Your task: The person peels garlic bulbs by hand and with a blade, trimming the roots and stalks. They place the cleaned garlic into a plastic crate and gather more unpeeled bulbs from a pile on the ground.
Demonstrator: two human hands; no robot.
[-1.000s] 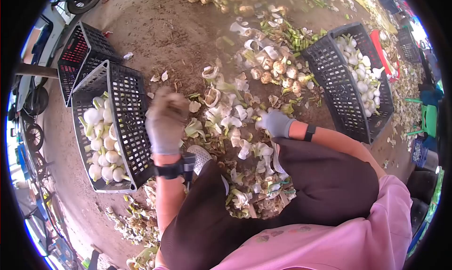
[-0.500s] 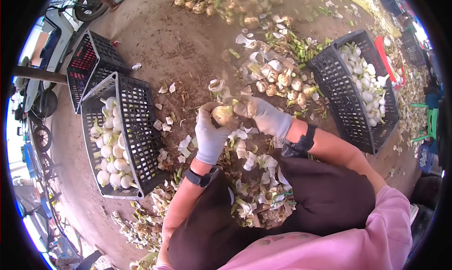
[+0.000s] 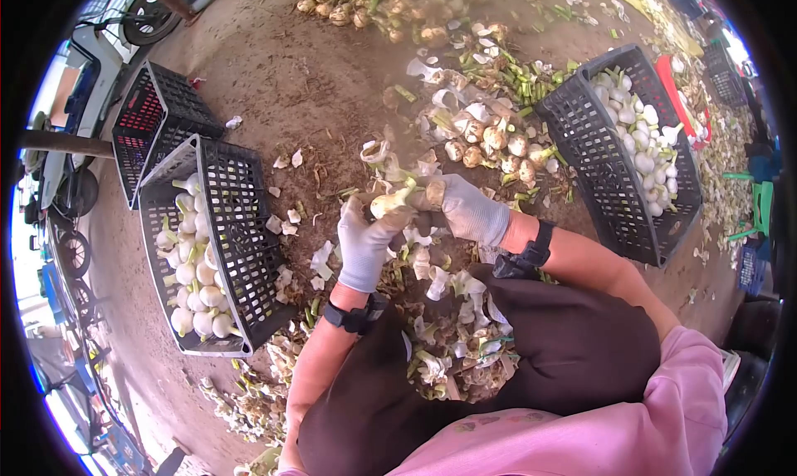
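Between my two gloved hands is a pale garlic bulb (image 3: 388,204) with a short greenish stem pointing up to the right. My left hand (image 3: 364,250), in a grey-white glove, is closed round the bulb from below and the left. From the right, my right hand (image 3: 475,213) is closed, its soiled fingertips pinching at the stem side of the bulb. Loose garlic skins (image 3: 465,310) lie in a heap below the hands, between my knees. Just beyond them sits a small pile of unpeeled garlic bulbs (image 3: 496,137).
At the left stands a black crate (image 3: 245,227) of white peeled bulbs, with another black crate (image 3: 158,110) behind it. A third black crate (image 3: 594,144) holds more white bulbs at the right. More unpeeled garlic (image 3: 340,11) lies at the top, and a green stool (image 3: 760,206) stands far right.
The bulb has turned in my hands, so its stem now shows at the upper right. My left hand has shifted slightly left and rotated; the right fingers stay close to the bulb.
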